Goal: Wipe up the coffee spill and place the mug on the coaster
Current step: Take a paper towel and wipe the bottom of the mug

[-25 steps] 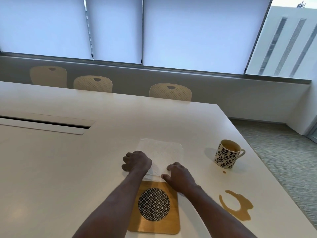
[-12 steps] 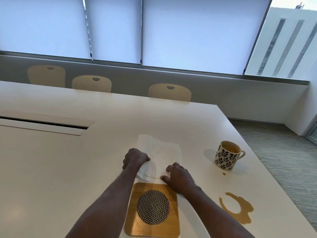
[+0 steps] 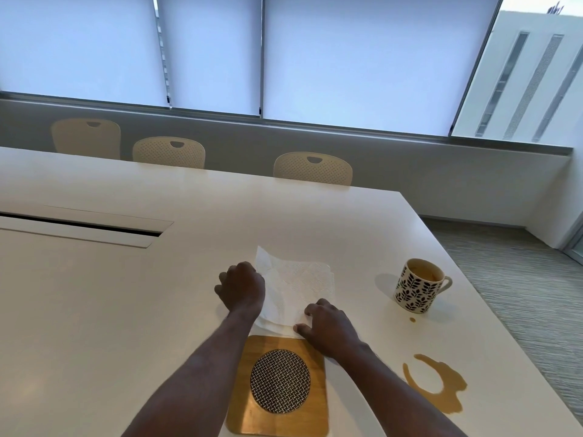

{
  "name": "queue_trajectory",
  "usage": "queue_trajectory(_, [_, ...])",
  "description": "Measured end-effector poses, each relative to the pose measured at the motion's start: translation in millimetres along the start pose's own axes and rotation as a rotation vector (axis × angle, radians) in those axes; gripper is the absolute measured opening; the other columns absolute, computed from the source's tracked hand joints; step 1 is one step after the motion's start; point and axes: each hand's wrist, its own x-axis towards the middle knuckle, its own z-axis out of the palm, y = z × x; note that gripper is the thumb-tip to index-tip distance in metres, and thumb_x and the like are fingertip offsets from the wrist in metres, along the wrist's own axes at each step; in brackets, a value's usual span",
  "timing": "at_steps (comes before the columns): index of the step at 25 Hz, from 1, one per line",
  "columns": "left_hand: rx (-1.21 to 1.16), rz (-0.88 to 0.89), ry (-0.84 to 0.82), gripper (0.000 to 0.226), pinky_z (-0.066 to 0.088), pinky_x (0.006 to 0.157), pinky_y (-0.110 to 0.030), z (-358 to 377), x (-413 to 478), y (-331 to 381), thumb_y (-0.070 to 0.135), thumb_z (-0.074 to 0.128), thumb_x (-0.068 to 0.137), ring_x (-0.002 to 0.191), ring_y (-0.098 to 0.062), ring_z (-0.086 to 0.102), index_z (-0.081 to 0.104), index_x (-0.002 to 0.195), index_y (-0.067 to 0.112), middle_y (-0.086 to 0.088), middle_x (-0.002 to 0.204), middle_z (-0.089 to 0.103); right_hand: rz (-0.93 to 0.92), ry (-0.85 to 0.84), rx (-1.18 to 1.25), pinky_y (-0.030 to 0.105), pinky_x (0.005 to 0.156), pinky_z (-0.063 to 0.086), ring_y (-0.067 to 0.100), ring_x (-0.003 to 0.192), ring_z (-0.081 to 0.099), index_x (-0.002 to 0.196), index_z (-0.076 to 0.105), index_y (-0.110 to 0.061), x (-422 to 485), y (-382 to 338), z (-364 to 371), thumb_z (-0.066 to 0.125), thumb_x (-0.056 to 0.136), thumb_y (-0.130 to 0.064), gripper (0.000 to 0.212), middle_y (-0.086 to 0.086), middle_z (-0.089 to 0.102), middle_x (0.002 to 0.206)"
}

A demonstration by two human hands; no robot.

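The paper towel point(image 3: 299, 287) beyond the coaster point(image 3: 239, 414), gripped by curled fingers of left hand point(image 3: 242, 288) and right hand point(image 3: 329, 326), is best bunched thick before the spill point(image 3: 441, 384) is blotted.

No readable text, labels, brands or numbers anywhere in view.

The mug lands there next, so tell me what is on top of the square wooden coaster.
Only a round black-and-white woven disc shows on the square wooden coaster. The right hand hides its far right corner and the left forearm its left edge.
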Motion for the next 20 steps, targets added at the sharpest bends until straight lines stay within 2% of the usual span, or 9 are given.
queue_trajectory(2, [0.057, 0.052, 0.056, 0.020, 0.043, 0.084, -0.040, 2.5, -1.2, 0.7, 0.027, 0.059, 0.091, 0.106, -0.032, 0.057, 0.073, 0.104, 0.019, -0.009, 0.108, 0.068, 0.001, 0.001, 0.001, 0.031, 0.089, 0.050, 0.023, 0.110, 0.060, 0.127, 0.058, -0.014, 0.5, -0.1, -0.3, 0.059, 0.090, -0.049, 0.051, 0.006, 0.058, 0.127])
queue_trajectory(6, [0.025, 0.073, 0.133, 0.021, 0.038, 0.080, -0.040, -0.9, -5.7, 7.3, 0.034, 0.061, 0.091, 0.104, -0.032, 0.054, 0.075, 0.102, 0.024, -0.009, 0.108, 0.066, 0.005, 0.018, 0.003, 0.031, 0.087, 0.052, 0.021, 0.106, 0.061, 0.127, 0.058, -0.015, -1.5, -0.3, 0.6, 0.058, 0.090, -0.050, 0.052, 0.005, 0.059, 0.125])
queue_trajectory(8, [0.013, 0.090, 0.174, 0.020, 0.040, 0.078, -0.040, -2.4, -5.8, 9.0, 0.033, 0.061, 0.091, 0.101, -0.033, 0.055, 0.076, 0.101, 0.023, -0.010, 0.105, 0.067, 0.008, 0.018, -0.007, 0.031, 0.087, 0.052, 0.021, 0.107, 0.061, 0.129, 0.057, -0.015, -1.8, -0.7, 1.8, 0.057, 0.090, -0.052, 0.054, 0.004, 0.059, 0.126])
queue_trajectory(10, [-0.114, 0.089, 0.147, 0.021, 0.045, 0.077, -0.039, -5.0, -3.5, 9.6, 0.027, 0.058, 0.092, 0.099, -0.035, 0.059, 0.073, 0.099, 0.016, -0.013, 0.102, 0.070, 0.019, 0.011, 0.011, 0.031, 0.087, 0.052, 0.021, 0.108, 0.061, 0.130, 0.056, -0.015, -1.9, -0.9, 1.8, 0.055, 0.090, -0.055, 0.057, 0.004, 0.059, 0.128])
queue_trajectory(12, [-0.424, 0.005, 0.004, 0.022, 0.046, 0.073, -0.036, -7.4, 0.1, 13.2, 0.024, 0.051, 0.094, 0.093, -0.035, 0.062, 0.066, 0.097, 0.008, -0.015, 0.098, 0.070, 0.055, 0.080, 0.119, 0.030, 0.084, 0.050, 0.021, 0.109, 0.061, 0.130, 0.057, -0.014, -2.4, -1.7, -0.2, 0.053, 0.090, -0.058, 0.060, 0.005, 0.060, 0.129])
queue_trajectory(15, [-1.100, -0.247, -0.308, 0.019, 0.041, 0.070, -0.036, -18.7, -3.6, 25.8, 0.021, 0.046, 0.096, 0.081, -0.027, 0.055, 0.058, 0.094, 0.006, -0.016, 0.096, 0.061, 0.140, 0.358, 0.413, 0.034, 0.090, 0.050, 0.025, 0.115, 0.060, 0.130, 0.056, -0.009, -5.0, -6.0, -8.0, 0.048, 0.089, -0.063, 0.069, 0.012, 0.060, 0.132])
queue_trajectory(16, [-1.298, -0.326, -0.414, 0.019, 0.044, 0.071, -0.037, -25.0, -7.6, 29.3, 0.021, 0.045, 0.095, 0.081, -0.029, 0.055, 0.058, 0.095, 0.007, -0.017, 0.095, 0.060, 0.176, 0.424, 0.532, 0.036, 0.093, 0.050, 0.026, 0.118, 0.059, 0.131, 0.055, -0.007, -3.4, -9.4, -12.3, 0.046, 0.087, -0.065, 0.074, 0.014, 0.059, 0.133])
queue_trajectory(18, [-1.522, -0.378, -0.620, 0.025, 0.056, 0.073, -0.046, -36.2, -13.4, 32.1, 0.024, 0.045, 0.090, 0.079, -0.035, 0.065, 0.061, 0.099, 0.007, -0.016, 0.088, 0.067, 0.276, 0.427, 0.766, 0.041, 0.097, 0.050, 0.027, 0.120, 0.057, 0.134, 0.051, -0.007, 3.3, -17.8, -23.7, 0.047, 0.083, -0.069, 0.080, 0.014, 0.057, 0.134])
queue_trajectory(20, [-1.637, -0.320, -0.780, 0.035, 0.058, 0.063, -0.045, -44.5, -18.9, 34.3, 0.027, 0.046, 0.084, 0.073, -0.036, 0.069, 0.062, 0.106, 0.005, -0.015, 0.081, 0.069, 0.344, 0.323, 1.034, 0.037, 0.086, 0.052, 0.023, 0.104, 0.060, 0.128, 0.052, -0.008, 8.9, -26.1, -37.5, 0.053, 0.079, -0.073, 0.081, 0.009, 0.062, 0.116])
